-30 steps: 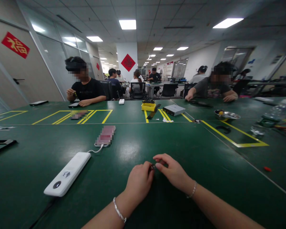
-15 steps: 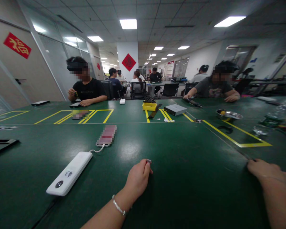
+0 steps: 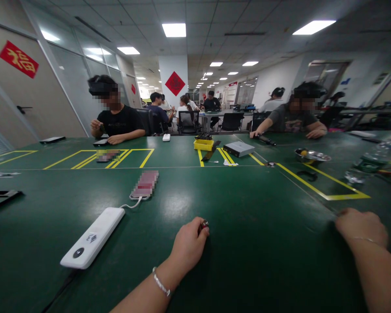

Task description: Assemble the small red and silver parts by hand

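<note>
My left hand (image 3: 189,243) is closed above the middle of the green table (image 3: 267,261). A small dark-red object with a shiny metal end (image 3: 205,224) pokes out between its thumb and forefinger; most of it is hidden by the fingers. Over the table at the right, my right hand (image 3: 361,227) is curled and slightly blurred, its fingertips turned down out of sight. Whatever it may hold cannot be made out. Left of my left hand lies a white power bank (image 3: 93,238), joined by a short white cable to a phone (image 3: 144,184).
Yellow tape (image 3: 347,198) marks areas on the table. Farther back are a yellow box (image 3: 203,145), a grey box (image 3: 239,149) and a metal bowl (image 3: 313,155). A plastic bottle (image 3: 374,156) lies at the right. Two people sit across the table.
My left hand has turned slightly, showing the small object's metal end more. My right hand has curled inward and lifted a little. The view has shifted slightly.
</note>
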Available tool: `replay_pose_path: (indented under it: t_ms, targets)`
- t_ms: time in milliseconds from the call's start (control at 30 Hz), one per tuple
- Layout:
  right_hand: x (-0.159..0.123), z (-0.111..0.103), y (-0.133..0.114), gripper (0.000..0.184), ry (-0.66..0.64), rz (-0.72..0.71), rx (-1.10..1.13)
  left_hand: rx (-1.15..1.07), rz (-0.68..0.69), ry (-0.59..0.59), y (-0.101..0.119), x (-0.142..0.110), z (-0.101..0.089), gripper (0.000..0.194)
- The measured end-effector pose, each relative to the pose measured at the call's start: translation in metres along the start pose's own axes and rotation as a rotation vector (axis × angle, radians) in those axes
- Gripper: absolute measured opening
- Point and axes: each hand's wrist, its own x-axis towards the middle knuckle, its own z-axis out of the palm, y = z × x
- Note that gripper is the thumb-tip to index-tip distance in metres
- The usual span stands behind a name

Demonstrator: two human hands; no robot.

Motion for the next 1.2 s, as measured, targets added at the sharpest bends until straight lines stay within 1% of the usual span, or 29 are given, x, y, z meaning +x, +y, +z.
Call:
replay_pose_path:
  t_ms: [33, 67, 167, 200, 267, 333, 367, 433, 500, 533, 600, 633, 700, 833, 967, 1100, 1200]
  targets:
    - [-0.003, -0.001, -0.015, 0.03, -0.026, 0.025, -0.02, 0.015, -0.004, 0.002, 0.0, 0.0, 0.0, 0.014]
    - [-0.006, -0.001, -0.032, 0.03, -0.054, 0.017, -0.014, 0.026, -0.006, 0.004, 0.0, 0.0, 0.0, 0.012]
    - [-0.026, 0.004, -0.089, 0.029, -0.112, -0.15, 0.122, 0.025, -0.001, -0.002, 0.0, 0.0, 0.001, 0.01]
    - [-0.036, 0.007, -0.109, 0.028, -0.164, -0.19, 0.191, 0.019, 0.0, -0.001, 0.0, 0.001, 0.001, 0.01]
    - [-0.063, 0.011, -0.145, 0.029, -0.344, -0.246, 0.397, -0.008, 0.004, 0.008, 0.0, 0.001, 0.001, 0.013]
    - [-0.094, 0.013, -0.176, 0.028, -0.587, -0.292, 0.653, -0.06, 0.01, 0.016, -0.001, 0.002, 0.0, 0.019]
    - [-0.109, 0.013, -0.188, 0.026, -0.698, -0.304, 0.78, -0.091, 0.016, 0.018, -0.001, 0.002, 0.0, 0.023]
    - [-0.137, 0.012, -0.206, 0.02, -0.862, -0.283, 0.962, -0.144, 0.026, 0.027, -0.002, 0.002, 0.0, 0.03]
    - [-0.157, 0.012, -0.216, 0.016, -1.017, -0.193, 1.089, -0.18, 0.036, 0.037, -0.003, 0.002, 0.0, 0.032]
    - [-0.164, 0.012, -0.218, 0.017, -1.098, -0.135, 1.144, -0.194, 0.044, 0.038, -0.003, 0.002, 0.001, 0.032]
    - [-0.171, 0.013, -0.219, 0.022, -1.232, -0.043, 1.224, -0.212, 0.06, 0.033, -0.004, 0.003, 0.001, 0.031]
    - [-0.173, 0.014, -0.219, 0.024, -1.269, -0.021, 1.248, -0.215, 0.068, 0.031, -0.004, 0.003, 0.002, 0.031]
    - [-0.172, 0.016, -0.218, 0.026, -1.282, -0.032, 1.269, -0.211, 0.081, 0.033, -0.003, 0.003, 0.002, 0.029]
    - [-0.168, 0.017, -0.217, 0.026, -1.25, -0.057, 1.255, -0.168, 0.076, 0.068, -0.002, 0.003, 0.003, 0.02]
    - [-0.169, 0.016, -0.218, 0.027, -1.221, -0.021, 1.267, -0.162, 0.067, 0.106, -0.004, 0.004, 0.005, 0.013]
    - [-0.17, 0.017, -0.22, 0.029, -1.209, 0.025, 1.34, -0.155, 0.067, 0.136, -0.004, 0.003, 0.006, 0.007]
    - [-0.17, 0.021, -0.22, 0.031, -1.191, 0.051, 1.373, -0.166, 0.059, 0.141, -0.003, 0.003, 0.004, 0.008]
